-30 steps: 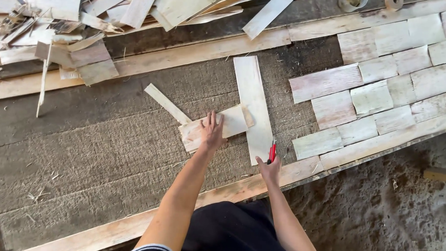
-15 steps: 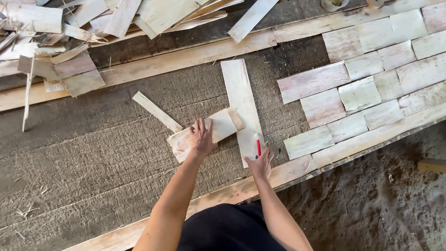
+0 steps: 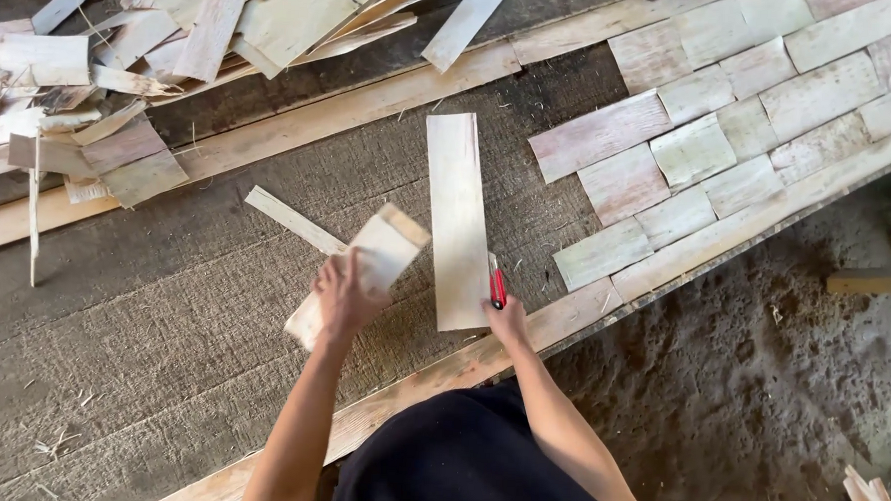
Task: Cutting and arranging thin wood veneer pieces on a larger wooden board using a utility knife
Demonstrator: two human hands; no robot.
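My left hand (image 3: 343,298) grips a short pale wooden piece (image 3: 377,258), lifted at a slant over the dark woven mat (image 3: 162,318). My right hand (image 3: 506,318) holds a red-handled utility knife (image 3: 496,282) against the right edge of a long pale plank (image 3: 457,219), which lies flat and runs away from me. A thin pale strip (image 3: 295,220) lies on the mat just left of the lifted piece.
Several pale rectangular pieces (image 3: 690,151) lie fitted edge to edge at the right. A heap of loose offcuts (image 3: 175,28) fills the upper left. Long wooden rails (image 3: 301,124) frame the mat. Bare dirt floor (image 3: 781,375) is at the right.
My left hand has picked the short piece up off the mat and tilted it. My right hand with the knife stays at the long plank's edge. The view has shifted slightly.
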